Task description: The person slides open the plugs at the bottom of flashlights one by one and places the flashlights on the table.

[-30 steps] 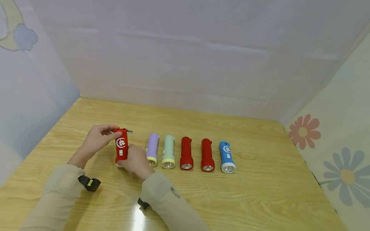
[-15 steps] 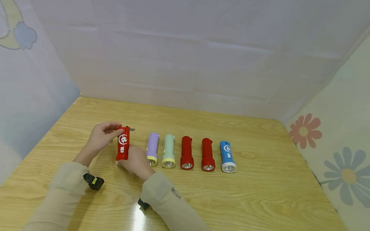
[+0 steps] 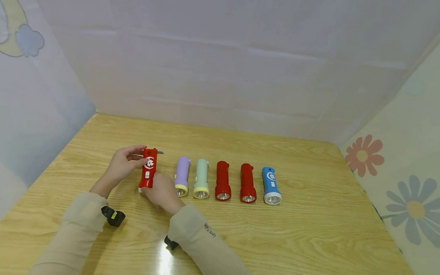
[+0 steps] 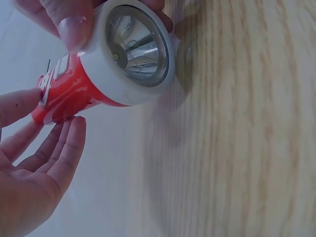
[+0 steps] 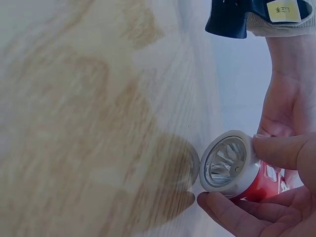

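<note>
The red plastic torch with a white head (image 3: 149, 168) has shifted slightly right, the left grip (image 3: 123, 163) moving with it; it sits between the left edge of the bench (image 3: 292, 249) and a purple, yellow-rimmed cylindrical torch (image 3: 182, 171). The left grip pinches its tail, the right grip (image 3: 162, 191) its head, both closed to its width. This looks like positioning; next calls for settling it before releasing. No container shows.

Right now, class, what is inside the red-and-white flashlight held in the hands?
The flashlight shows a shiny reflector inside its front. What the red body holds is covered and cannot be seen.
</note>
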### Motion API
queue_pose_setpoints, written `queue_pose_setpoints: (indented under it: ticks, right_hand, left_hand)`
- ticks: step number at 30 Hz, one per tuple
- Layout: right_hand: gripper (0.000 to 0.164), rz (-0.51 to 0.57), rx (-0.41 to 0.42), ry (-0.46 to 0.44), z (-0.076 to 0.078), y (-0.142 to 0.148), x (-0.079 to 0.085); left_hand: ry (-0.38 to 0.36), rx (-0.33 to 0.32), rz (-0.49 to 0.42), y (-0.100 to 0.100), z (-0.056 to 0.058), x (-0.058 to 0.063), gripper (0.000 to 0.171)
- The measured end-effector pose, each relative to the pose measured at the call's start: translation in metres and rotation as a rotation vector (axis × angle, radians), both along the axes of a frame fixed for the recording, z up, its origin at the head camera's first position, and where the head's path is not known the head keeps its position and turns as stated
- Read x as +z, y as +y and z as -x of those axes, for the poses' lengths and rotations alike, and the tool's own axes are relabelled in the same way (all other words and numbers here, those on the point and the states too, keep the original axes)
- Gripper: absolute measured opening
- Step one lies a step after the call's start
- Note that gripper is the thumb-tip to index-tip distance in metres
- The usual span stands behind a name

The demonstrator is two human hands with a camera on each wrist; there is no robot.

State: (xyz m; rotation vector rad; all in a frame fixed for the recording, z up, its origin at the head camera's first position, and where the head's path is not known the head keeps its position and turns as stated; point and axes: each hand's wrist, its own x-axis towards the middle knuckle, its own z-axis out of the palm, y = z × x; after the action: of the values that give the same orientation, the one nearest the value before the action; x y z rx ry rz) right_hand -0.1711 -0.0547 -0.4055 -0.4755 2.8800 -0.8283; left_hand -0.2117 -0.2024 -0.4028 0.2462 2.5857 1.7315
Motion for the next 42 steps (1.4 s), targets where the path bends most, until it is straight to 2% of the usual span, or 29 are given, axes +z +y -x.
queue_pose_setpoints:
  ticks: [10,18,35,42]
  right_hand:
    - [0.021,0.055,-0.017,-0.036,-0.001,0.002,0.0]
    - [0.02,0.024,-0.037,-0.037,0.001,-0.001,0.0]
    - [0.023,0.06,-0.075,-0.072,0.0,0.0,0.001]
    - [0.023,0.058,-0.069,-0.041,-0.001,0.0,0.002]
  left_hand:
    - [-0.01,0.0,0.02,0.004,0.002,-0.003,0.046]
    - [-0.035,0.014,0.074,0.005,0.005,-0.004,0.047]
    - [-0.134,-0.011,0.061,0.008,0.011,-0.008,0.047]
    - [-0.157,-0.006,0.064,0.009,0.014,-0.011,0.046]
